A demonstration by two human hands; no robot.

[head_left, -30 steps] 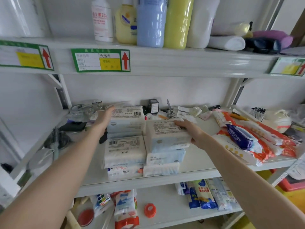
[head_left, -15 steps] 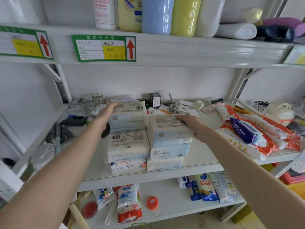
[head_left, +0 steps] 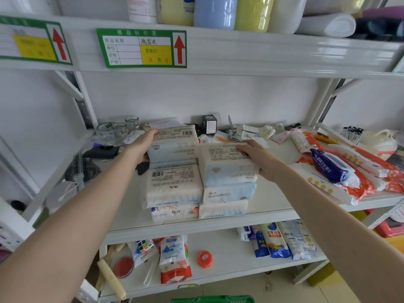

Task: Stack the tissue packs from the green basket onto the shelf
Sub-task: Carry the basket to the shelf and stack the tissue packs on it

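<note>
At the very bottom of the view, nearest the person, the rim of the green basket (head_left: 212,299) shows below the lowest shelf board, well in front of the tissue packs. Above it, on the middle board of the white shelf (head_left: 196,226), the tissue packs sit in low stacks close to the front edge. The front left stack is topped by a pack with a barcode (head_left: 173,185), lying on a pack printed in orange and blue (head_left: 175,212). Just beside it to the right stands a three-high stack; its top pack (head_left: 227,164) is held by the right hand (head_left: 260,159), fingers spread flat over the upper face and thumb down the right side. Behind the barcode pack, the rear pack (head_left: 173,143) tops another stack, and the left hand (head_left: 142,145) grips its left end, fingers curled over the far corner. Right of the stacks lie orange and white wrapped packets with a blue wet-wipe pack (head_left: 330,166) on top. Behind the rear pack, near the back wall, stand glass jars (head_left: 122,130) to the left and a small black box (head_left: 209,124) to the right.
</note>
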